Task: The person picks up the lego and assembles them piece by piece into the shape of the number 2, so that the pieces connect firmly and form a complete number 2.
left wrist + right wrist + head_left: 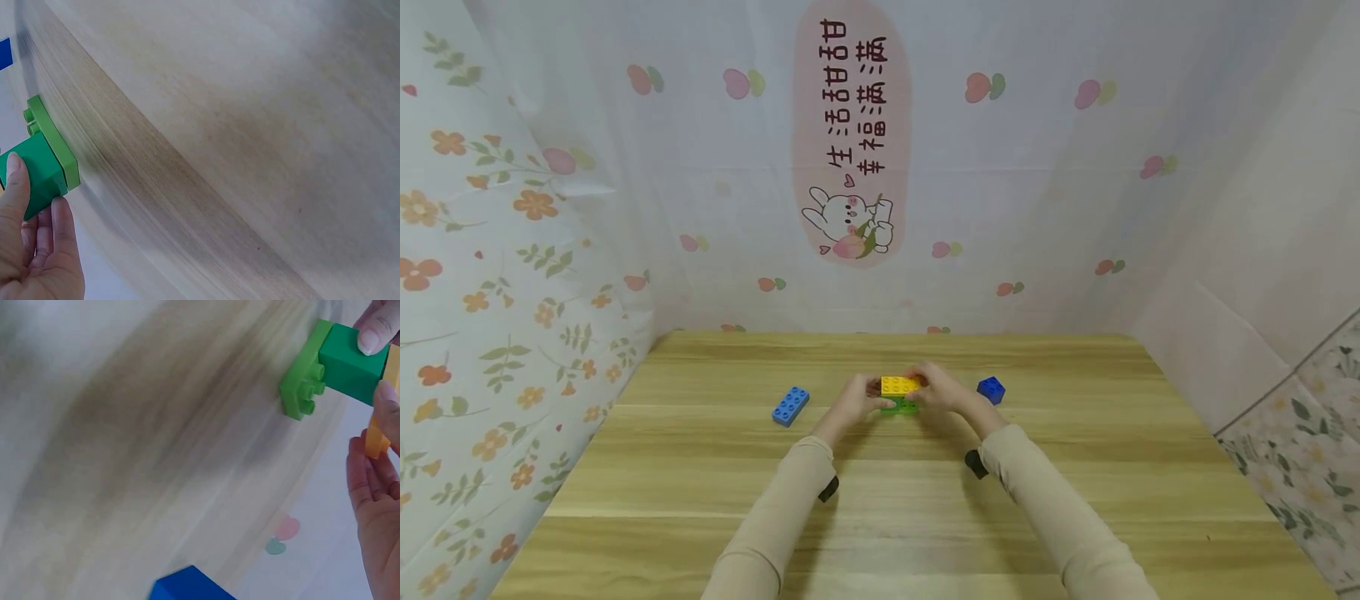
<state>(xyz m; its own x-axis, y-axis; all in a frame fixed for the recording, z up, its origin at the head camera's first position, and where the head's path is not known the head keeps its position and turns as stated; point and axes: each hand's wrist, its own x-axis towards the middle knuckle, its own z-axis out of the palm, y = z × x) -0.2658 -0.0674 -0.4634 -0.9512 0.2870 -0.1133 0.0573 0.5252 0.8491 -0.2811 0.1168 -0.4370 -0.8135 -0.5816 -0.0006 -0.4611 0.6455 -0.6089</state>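
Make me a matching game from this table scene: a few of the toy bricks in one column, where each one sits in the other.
Things:
1. yellow brick
2. light blue long brick
3. dark blue small brick
4. green brick

Places:
A. alone on the table, left of the hands
B. top of the held stack
C. alone on the table, right of the hands
D. under the yellow one

Pairs: 1-B, 2-A, 3-C, 4-D

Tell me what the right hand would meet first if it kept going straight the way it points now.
The right hand points leftward across the table and already touches the yellow brick atop the green brick. Just beyond, it would probably meet the left hand on the stack's other side; depth is uncertain.
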